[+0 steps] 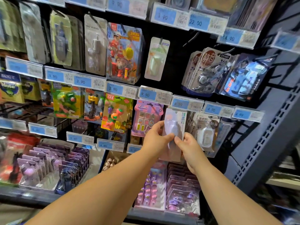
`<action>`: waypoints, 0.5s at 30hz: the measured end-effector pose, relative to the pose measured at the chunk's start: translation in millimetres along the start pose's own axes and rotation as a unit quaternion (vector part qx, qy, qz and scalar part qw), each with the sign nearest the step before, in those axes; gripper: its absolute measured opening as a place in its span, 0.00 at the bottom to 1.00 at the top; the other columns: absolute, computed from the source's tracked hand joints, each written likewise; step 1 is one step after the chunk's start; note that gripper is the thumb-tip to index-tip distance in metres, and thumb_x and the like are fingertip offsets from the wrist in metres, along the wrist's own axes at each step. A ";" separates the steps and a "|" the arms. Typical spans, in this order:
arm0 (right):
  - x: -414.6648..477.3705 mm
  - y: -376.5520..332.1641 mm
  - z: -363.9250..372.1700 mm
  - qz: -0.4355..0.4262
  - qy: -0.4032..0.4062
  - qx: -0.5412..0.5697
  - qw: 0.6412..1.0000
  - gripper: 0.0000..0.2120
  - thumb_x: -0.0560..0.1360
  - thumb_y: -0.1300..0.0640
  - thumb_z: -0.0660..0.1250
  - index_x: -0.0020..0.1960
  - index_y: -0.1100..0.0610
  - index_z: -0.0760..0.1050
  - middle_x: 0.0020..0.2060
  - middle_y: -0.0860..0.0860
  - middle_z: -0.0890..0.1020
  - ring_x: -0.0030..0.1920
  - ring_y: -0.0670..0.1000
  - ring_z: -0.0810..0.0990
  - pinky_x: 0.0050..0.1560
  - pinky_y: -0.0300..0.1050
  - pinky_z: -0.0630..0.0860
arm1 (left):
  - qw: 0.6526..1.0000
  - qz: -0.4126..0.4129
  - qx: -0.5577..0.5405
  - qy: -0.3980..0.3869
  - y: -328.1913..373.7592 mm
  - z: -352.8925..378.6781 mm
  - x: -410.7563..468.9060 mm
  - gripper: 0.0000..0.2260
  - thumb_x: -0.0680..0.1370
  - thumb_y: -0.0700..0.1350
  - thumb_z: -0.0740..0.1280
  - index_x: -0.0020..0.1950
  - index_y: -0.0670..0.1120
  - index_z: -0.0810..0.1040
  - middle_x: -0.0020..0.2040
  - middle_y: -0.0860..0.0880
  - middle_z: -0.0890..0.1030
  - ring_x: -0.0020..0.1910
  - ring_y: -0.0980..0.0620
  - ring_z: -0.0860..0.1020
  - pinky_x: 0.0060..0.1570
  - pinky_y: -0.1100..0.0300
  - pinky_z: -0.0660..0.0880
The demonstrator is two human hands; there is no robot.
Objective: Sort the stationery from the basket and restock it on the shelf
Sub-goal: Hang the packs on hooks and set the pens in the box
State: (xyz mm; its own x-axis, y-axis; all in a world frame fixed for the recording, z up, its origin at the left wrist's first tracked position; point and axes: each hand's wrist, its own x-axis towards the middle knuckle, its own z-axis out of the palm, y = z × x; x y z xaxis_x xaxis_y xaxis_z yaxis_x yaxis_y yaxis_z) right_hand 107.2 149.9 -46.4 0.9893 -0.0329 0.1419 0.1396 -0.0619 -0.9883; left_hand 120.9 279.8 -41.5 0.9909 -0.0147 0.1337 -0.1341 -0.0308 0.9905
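Pack (174, 121) stands upright at the shelf (263, 137), left hand (155, 138) pinching its side, right hand (189, 149) its front, likely for hanging by its hole (176, 112).

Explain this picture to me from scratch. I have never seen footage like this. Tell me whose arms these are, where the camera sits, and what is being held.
There is no machine: one camera is worn on a person's head, looking forward and down, so the bare arms are the wearer's own. Ahead stands a shop display hung with stationery packs and blue price labels. The left hand and right hand both pinch a pale blister pack, held up between a pink pack and a white-item pack. Whether it already hangs on a hook cannot be seen. Trays of purple packs sit on the shelf below.
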 end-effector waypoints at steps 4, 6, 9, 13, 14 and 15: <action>5.0 0.3 0.2 -0.005 0.029 -0.004 1.000 0.06 0.81 0.58 0.62 0.57 0.55 0.74 0.49 0.52 0.84 0.46 0.47 0.84 0.43 0.39 0.78 | 0.999 0.015 0.042 -0.006 7.0 4.9 7.3 0.26 0.76 0.47 0.71 0.73 0.58 0.68 0.60 0.52 0.76 0.58 0.50 0.77 0.59 0.52 0.76; 7.3 0.1 -0.7 -0.008 0.043 -0.003 0.999 0.06 0.81 0.58 0.62 0.56 0.55 0.74 0.49 0.53 0.83 0.45 0.47 0.83 0.41 0.39 0.77 | 0.998 0.022 0.057 -0.009 9.7 7.8 9.0 0.27 0.77 0.47 0.70 0.75 0.56 0.66 0.61 0.51 0.74 0.58 0.50 0.75 0.57 0.55 0.74; 11.3 1.3 -2.4 -0.005 0.059 0.007 0.998 0.08 0.80 0.57 0.63 0.59 0.56 0.72 0.49 0.54 0.83 0.46 0.49 0.83 0.43 0.42 0.77 | 0.997 0.023 0.070 -0.003 9.0 12.0 13.0 0.28 0.77 0.47 0.70 0.75 0.56 0.66 0.64 0.47 0.75 0.60 0.47 0.76 0.61 0.49 0.75; 15.6 3.4 -2.2 0.004 0.073 0.015 0.997 0.10 0.80 0.56 0.64 0.60 0.54 0.70 0.49 0.54 0.83 0.46 0.49 0.83 0.44 0.44 0.79 | 0.997 0.021 0.080 0.007 7.5 14.1 17.9 0.29 0.78 0.48 0.69 0.77 0.54 0.62 0.70 0.47 0.70 0.66 0.47 0.72 0.64 0.51 0.72; 16.7 3.4 -2.2 0.005 0.081 0.015 0.997 0.10 0.80 0.56 0.65 0.60 0.54 0.70 0.50 0.53 0.83 0.47 0.50 0.83 0.45 0.44 0.79 | 0.996 0.025 0.085 0.010 7.2 14.3 19.2 0.30 0.78 0.48 0.69 0.78 0.53 0.62 0.71 0.46 0.70 0.67 0.48 0.71 0.64 0.52 0.72; 18.5 4.2 -2.4 0.006 0.091 0.014 0.996 0.10 0.79 0.55 0.65 0.59 0.53 0.69 0.50 0.53 0.82 0.48 0.50 0.83 0.44 0.43 0.78 | 0.995 0.028 0.094 0.012 6.6 15.1 20.8 0.30 0.78 0.48 0.69 0.78 0.52 0.61 0.72 0.46 0.69 0.68 0.47 0.71 0.64 0.52 0.72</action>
State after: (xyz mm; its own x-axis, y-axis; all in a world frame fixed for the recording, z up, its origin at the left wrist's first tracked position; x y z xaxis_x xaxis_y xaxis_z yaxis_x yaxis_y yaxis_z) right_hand 126.0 146.6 -47.8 0.9676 -0.2137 0.1349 0.1308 -0.0329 -0.9909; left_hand 140.5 264.2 -32.8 0.9813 0.0024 0.1924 -0.1872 -0.2176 0.9579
